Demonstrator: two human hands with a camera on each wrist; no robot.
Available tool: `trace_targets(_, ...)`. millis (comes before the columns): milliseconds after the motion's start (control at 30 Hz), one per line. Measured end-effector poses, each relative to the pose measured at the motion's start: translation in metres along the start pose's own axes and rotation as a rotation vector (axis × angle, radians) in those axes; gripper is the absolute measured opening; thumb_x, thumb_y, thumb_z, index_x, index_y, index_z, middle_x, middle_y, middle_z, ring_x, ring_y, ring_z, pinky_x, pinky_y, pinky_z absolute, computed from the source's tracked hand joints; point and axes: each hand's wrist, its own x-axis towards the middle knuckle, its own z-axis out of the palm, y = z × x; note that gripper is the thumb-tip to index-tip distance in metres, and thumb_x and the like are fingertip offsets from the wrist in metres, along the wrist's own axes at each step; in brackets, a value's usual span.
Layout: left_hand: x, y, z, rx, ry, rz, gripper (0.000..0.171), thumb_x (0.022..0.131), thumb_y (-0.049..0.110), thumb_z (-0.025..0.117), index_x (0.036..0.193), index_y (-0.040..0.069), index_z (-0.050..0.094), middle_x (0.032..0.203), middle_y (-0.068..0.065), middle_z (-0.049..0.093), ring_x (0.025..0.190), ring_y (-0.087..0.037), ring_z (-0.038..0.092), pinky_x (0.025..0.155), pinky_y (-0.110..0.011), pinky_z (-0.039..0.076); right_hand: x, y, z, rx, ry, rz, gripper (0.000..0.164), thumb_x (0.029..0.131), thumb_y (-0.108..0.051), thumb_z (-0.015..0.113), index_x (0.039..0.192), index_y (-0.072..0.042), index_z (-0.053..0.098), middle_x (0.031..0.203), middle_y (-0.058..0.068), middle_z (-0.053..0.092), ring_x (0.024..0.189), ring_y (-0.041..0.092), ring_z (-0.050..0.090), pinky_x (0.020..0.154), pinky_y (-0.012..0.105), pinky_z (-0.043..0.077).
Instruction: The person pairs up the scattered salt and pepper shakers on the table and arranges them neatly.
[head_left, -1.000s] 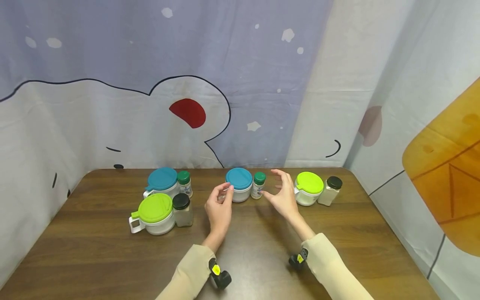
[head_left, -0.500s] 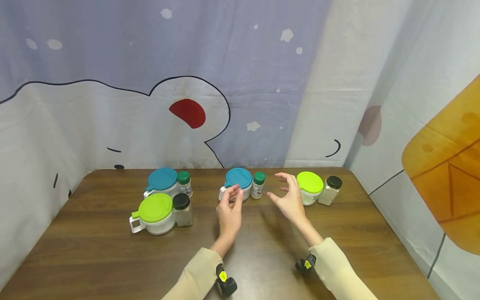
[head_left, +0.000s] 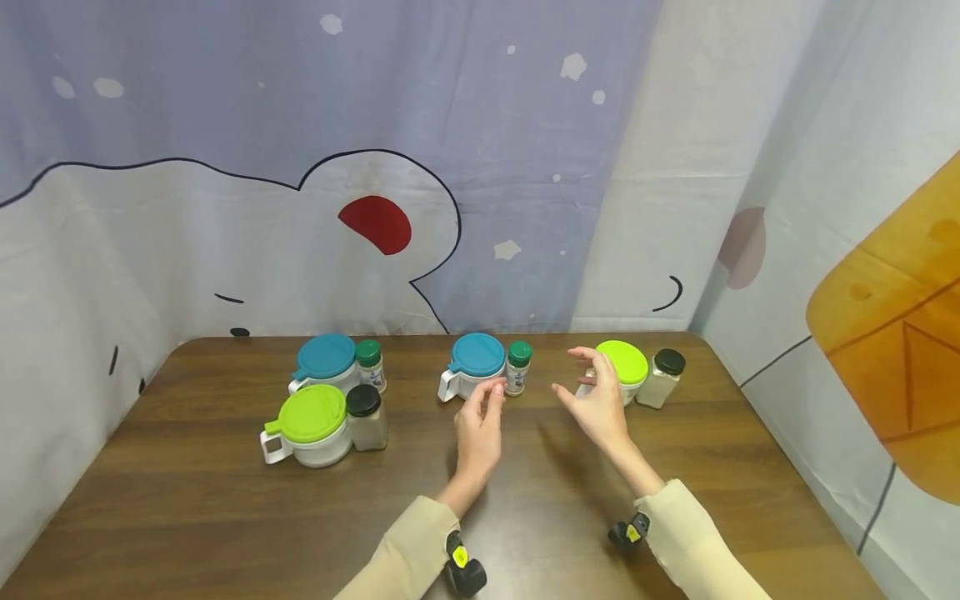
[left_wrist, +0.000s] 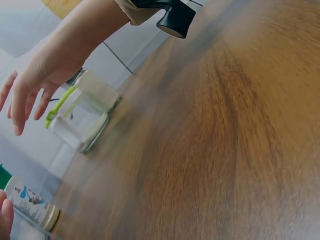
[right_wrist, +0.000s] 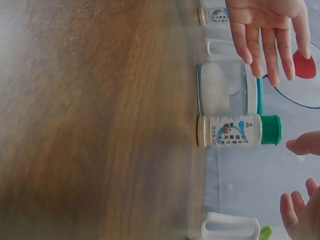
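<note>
My left hand [head_left: 480, 432] hovers over the table with fingers extended and nothing in them, just in front of the middle blue-lidded jar [head_left: 477, 357]. Beside that jar stands a green-capped shaker bottle [head_left: 518, 372], its printed label facing the right wrist view. My right hand [head_left: 600, 410] is also bare, thumb and fingers spread apart, and overlaps the lime-lidded jar [head_left: 624, 361] at the right. A square glass jar with a black cap [head_left: 662, 380] and pale contents is next to it. In the left wrist view, the right hand [left_wrist: 42, 75] hangs above the lime-lidded jar's handle side.
On the left of the wooden table [head_left: 225, 517] is a cluster: another blue-lidded jar [head_left: 326, 357], another green-capped bottle [head_left: 371, 367], a lime-lidded jar with white handle [head_left: 311, 417] and a black-capped jar [head_left: 367, 419]. A patterned curtain [head_left: 510, 167] hangs behind the table's far edge.
Both hands have shifted to the right. The left hand has come away from the middle blue-lidded jar, uncovering its handle; the right hand now overlaps the right lime-lidded jar. The containers stay put.
</note>
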Motion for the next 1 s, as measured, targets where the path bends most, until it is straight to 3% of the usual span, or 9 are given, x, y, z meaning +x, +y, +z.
trace_targets(167,0.000,0.000,0.004,-0.003,-0.028,-0.044,0.025,0.098,0.025,0.053,0.106,0.008,0.069,0.099,-0.013,0.072,0.088,-0.026,0.068,0.073,-0.023,0.053,-0.002,0.002,-0.007,-0.034,0.043,-0.022,0.054,0.066,0.003,0.081,0.115,-0.001,0.058,0.115,0.018,0.061,0.103,0.018,0.053,0.079,0.046,0.054)
trace_targets(400,-0.001,0.000,0.010,-0.006,-0.081,-0.097,0.019,0.094,0.018,0.059,0.107,0.009,0.070,0.103,-0.013,0.072,0.092,-0.022,0.069,0.074,-0.022,0.054,-0.006,0.010,-0.014,-0.033,0.067,-0.024,0.055,0.065,0.006,0.081,0.114,0.002,0.058,0.113,0.018,0.062,0.100,0.033,0.058,0.077,0.048,0.055)
trace_targets(567,-0.003,-0.001,0.015,0.001,-0.096,-0.097,0.018,0.091,0.013,0.062,0.107,0.010,0.070,0.105,-0.011,0.072,0.092,-0.021,0.069,0.075,-0.023,0.055,-0.008,0.012,-0.021,-0.023,0.076,-0.010,0.053,0.066,0.004,0.081,0.114,0.000,0.059,0.113,0.019,0.062,0.099,0.033,0.057,0.078,0.049,0.055)
trace_targets(1000,-0.003,-0.002,0.028,-0.011,-0.115,-0.073,0.018,0.088,0.011,0.065,0.104,0.008,0.071,0.102,-0.009,0.073,0.088,-0.018,0.069,0.074,-0.022,0.056,-0.007,0.018,-0.035,-0.053,0.116,0.011,0.052,0.067,0.004,0.082,0.113,-0.002,0.060,0.112,0.012,0.064,0.098,0.025,0.059,0.076,0.027,0.055)
